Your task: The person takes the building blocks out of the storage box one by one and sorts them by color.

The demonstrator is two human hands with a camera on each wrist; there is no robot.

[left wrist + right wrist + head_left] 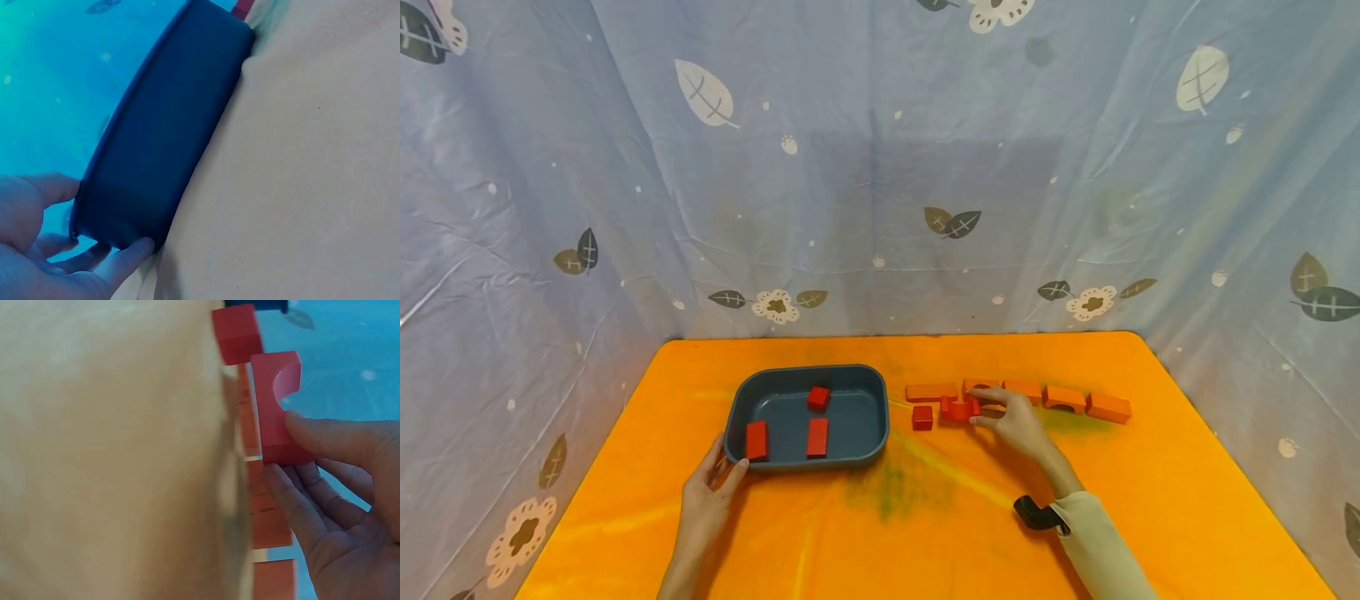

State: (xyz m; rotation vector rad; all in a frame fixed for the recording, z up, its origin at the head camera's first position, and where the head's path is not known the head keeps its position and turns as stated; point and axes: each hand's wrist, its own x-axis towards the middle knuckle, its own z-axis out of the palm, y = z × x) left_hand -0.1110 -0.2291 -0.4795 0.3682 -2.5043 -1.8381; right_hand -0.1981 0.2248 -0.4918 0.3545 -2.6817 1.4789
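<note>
**Right of a dark blue-grey rectangular tray (808, 465), a smooth red arch block (959, 413) in the right hand's (1018, 425) grip**

At the near side, a pale sleeve (1105, 542) and a black wrist strap (1037, 512) lie behind the right hand, the nearer one to the arch block. The left hand (706, 496) is well apart from it, at the tray's near left corner, its grip curled round that corner with the thumb by the near wall and fingers along the outer left side.

The tray lies to the left of the right grip, beyond the arch block's free end, and a small, solid red cube (922, 418) sits between them, just beside the block. Arch block and tray both have their long axes running left to right. The right grip is narrowed to a pinch on the block's right end; the notch faces up. Whether the block's underside touches the yellow-orange, cloth-covered table (955, 533), I cannot tell.

Inside the tray, two flat red oblong blocks (817, 438) lie in the near half, and a small red block (818, 398) sits turned askew toward the far wall.

Beyond the arch block, a left-to-right row of five orange blocks (1022, 389) is partly hidden by it and the fingers. Farthest back hangs a pale blue curtain (880, 183) printed with leaves and flowers.
</note>
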